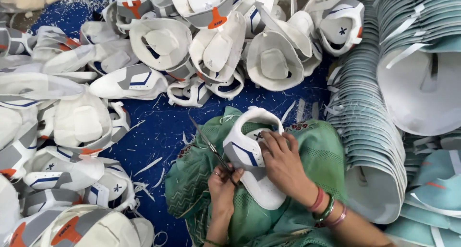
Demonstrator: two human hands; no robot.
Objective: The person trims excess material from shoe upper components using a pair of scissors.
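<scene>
A white shoe upper [245, 153] with grey and blue panels lies on my lap, over green cloth [192, 180]. My right hand [283, 163], with bangles at the wrist, presses down on its top, fingers spread across it. My left hand [223, 184] grips a pair of scissors [207, 142] by the handles. The blades point up and to the left, along the left edge of the upper.
Piles of white shoe uppers [163, 43] with grey, blue and orange trim cover the blue floor [158, 127] ahead and to the left. Curved stacks of pale teal pieces [370, 132] fill the right side. White trimmings are scattered over the floor.
</scene>
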